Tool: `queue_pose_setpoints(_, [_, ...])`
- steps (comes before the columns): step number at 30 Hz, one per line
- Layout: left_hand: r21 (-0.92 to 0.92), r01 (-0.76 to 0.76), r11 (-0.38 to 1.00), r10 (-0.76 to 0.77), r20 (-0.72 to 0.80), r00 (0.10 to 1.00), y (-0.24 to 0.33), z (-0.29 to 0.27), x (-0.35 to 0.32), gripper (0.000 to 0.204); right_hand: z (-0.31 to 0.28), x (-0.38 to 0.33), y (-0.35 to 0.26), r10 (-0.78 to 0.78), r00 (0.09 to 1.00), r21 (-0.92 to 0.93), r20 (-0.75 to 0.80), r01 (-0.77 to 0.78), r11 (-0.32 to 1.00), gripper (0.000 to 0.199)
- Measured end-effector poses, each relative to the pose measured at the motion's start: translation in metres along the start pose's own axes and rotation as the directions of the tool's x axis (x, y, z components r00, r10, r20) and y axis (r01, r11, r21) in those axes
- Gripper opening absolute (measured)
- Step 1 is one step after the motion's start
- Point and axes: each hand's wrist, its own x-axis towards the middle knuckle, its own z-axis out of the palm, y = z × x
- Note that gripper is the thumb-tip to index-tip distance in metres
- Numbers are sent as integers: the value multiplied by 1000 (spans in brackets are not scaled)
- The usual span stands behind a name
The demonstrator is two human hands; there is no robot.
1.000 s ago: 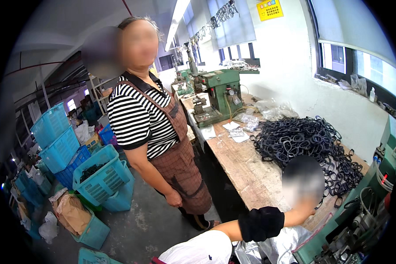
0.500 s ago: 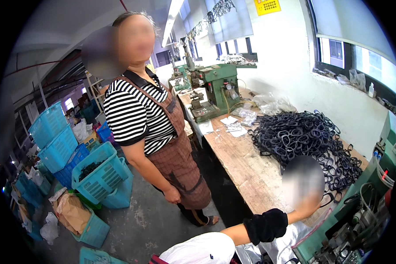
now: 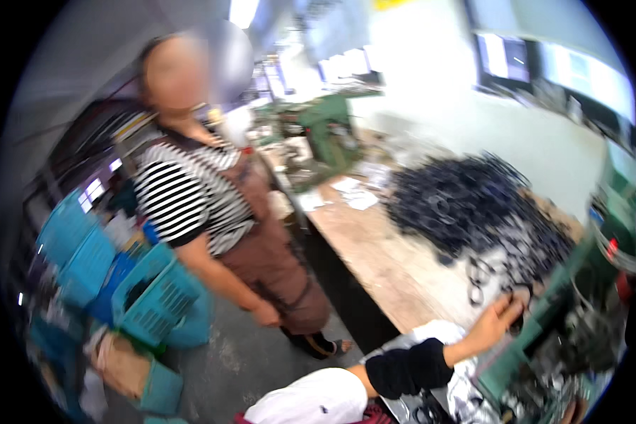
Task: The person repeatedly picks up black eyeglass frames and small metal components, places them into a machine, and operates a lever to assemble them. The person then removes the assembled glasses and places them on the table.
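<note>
My left hand point(image 3: 493, 326) reaches in from the lower edge, past a black cuff point(image 3: 408, 367), to the right side of the wooden table point(image 3: 364, 244). Its thumb and fingers close on a dark spectacle frame point(image 3: 521, 302), blurred and partly covered by the fingers. Just left of the fingertips lies a loose dark frame point(image 3: 478, 272). Beyond it spreads a large pile of similar dark frames point(image 3: 452, 201). A green machine point(image 3: 537, 332) stands close to the hand's right. I cannot make out my right hand in the picture.
A person in a striped shirt and brown apron point(image 3: 261, 261) stands left of the table. Turquoise crates point(image 3: 159, 300) stack up behind on the left. Another green machine point(image 3: 328, 138) sits at the table's far end, near white papers point(image 3: 357, 194). Silvery sheeting point(image 3: 459, 381) lies below my wrist.
The view has shifted and blurred. My left hand, hidden by a blur patch before, now shows its fingers beside the green machine. The person still stands beside the table.
</note>
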Motion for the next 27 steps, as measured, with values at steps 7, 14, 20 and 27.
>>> queue_pose_setpoints(7, [-154, -363, 919, 394, 396, 829, 141, 40, -1, 18, 54, 20, -26, 357, 915, 637, 188, -390, 665, 54])
queue_pose_setpoints(14, [-124, -394, 911, 413, 312, 856, 134, 78, 16, 13, 45, 26, -54, 400, 884, 827, 242, -404, 392, 54])
queue_pose_setpoints(20, [25, -687, 727, 565, 548, 617, 123, 67, 7, 12, 9, 15, -73, 174, 944, 555, 279, -307, 773, 57])
queue_pose_setpoints(27, [46, -881, 471, 569, 747, 343, 58, 73, -27, 28, -46, -18, 31, 224, 975, -565, -10, -190, 803, 25])
